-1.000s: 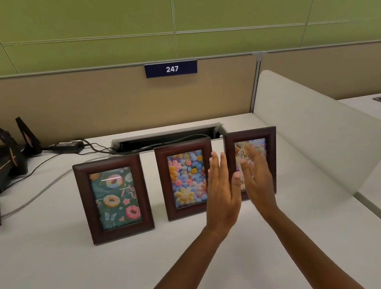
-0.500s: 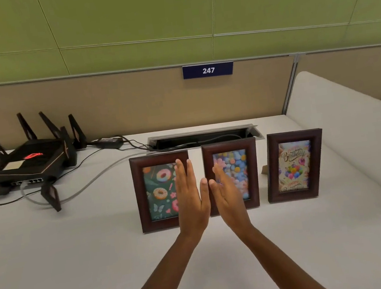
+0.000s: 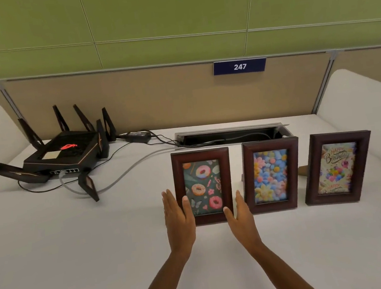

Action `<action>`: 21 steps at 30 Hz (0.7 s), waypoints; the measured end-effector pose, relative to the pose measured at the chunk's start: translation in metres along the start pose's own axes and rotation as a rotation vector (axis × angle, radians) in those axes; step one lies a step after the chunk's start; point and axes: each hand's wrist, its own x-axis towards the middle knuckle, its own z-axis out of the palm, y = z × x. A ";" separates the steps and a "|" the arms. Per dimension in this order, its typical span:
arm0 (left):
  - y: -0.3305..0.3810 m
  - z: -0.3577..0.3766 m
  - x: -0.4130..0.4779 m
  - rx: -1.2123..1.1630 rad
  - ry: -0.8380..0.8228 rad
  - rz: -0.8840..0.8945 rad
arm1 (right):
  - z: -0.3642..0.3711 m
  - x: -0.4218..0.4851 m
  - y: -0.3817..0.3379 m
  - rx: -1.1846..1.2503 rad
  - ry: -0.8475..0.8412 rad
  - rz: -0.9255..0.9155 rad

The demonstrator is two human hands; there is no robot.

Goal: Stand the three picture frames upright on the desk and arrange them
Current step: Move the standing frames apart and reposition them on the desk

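Three dark wooden picture frames stand upright in a row on the white desk point(image 3: 79, 268). The donut frame point(image 3: 202, 179) is leftmost, the flower frame point(image 3: 272, 174) in the middle, the birthday frame point(image 3: 337, 168) at the right. My left hand point(image 3: 177, 221) is flat and open at the donut frame's lower left corner. My right hand point(image 3: 244, 217) is flat and open at its lower right corner, in the gap before the flower frame. Both palms face inward on either side of the donut frame; neither grips it.
A black router point(image 3: 62, 154) with several antennas sits at the back left, its cables point(image 3: 121, 175) trailing across the desk to an open cable tray point(image 3: 231, 134) behind the frames. A tan partition point(image 3: 154, 95) with a 247 sign backs the desk. White dividers stand at both sides.
My hands, held flat, moved leftward along the row from the birthday frame, past the flower frame, to the donut frame, and spread apart. The view panned left.
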 end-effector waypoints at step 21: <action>-0.021 -0.043 0.046 -0.373 -0.231 -0.320 | 0.029 0.028 -0.016 0.292 -0.031 0.085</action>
